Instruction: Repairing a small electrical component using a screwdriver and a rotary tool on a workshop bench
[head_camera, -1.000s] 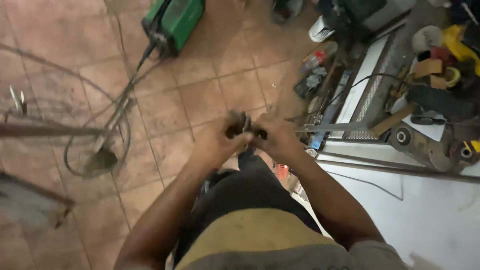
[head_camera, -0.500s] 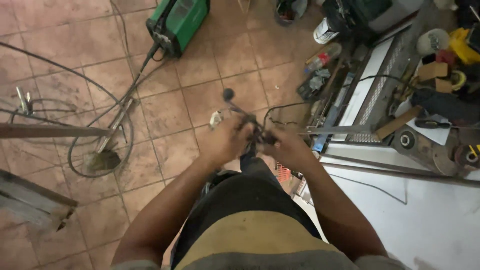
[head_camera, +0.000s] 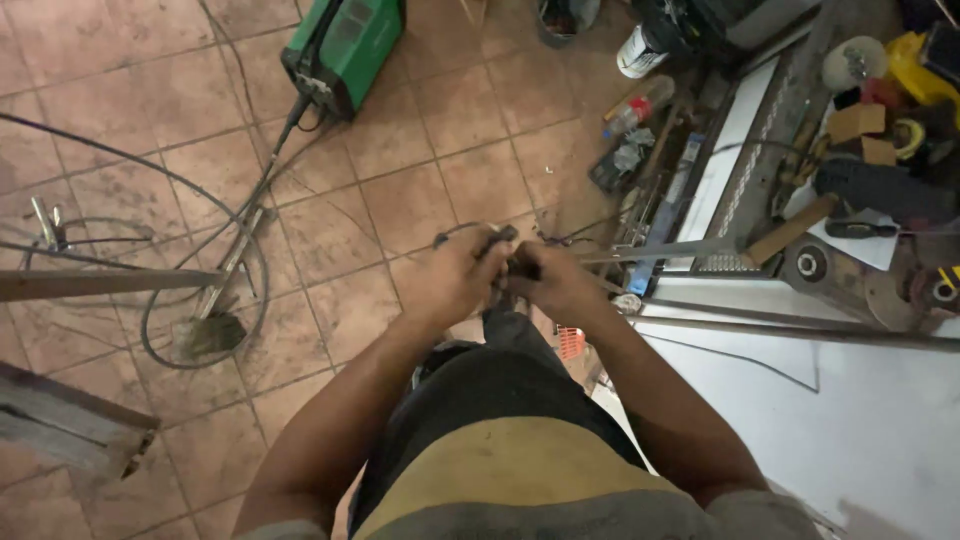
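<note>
My left hand (head_camera: 455, 275) and my right hand (head_camera: 552, 280) meet in front of my body, both closed around a small dark tool with a thin cable (head_camera: 497, 236) looping out of its top. The fingers hide most of the tool, so its exact shape is unclear. A thin metal rod (head_camera: 665, 252) runs from my right hand toward the workbench on the right. Below the hands I see my dark trousers and a yellowish apron.
A green welding machine (head_camera: 345, 45) stands on the tiled floor at top, its cables (head_camera: 200, 330) coiling left. A cluttered workbench (head_camera: 860, 150) with tools lies at right above a white metal sheet (head_camera: 850, 400). A wooden plank (head_camera: 70, 425) and a rusty bar (head_camera: 110, 283) sit at left.
My hands have stayed together on the tool while my view shifted. The cable end that stuck up above the hands half a second ago now lies lower, close to my fingers.
</note>
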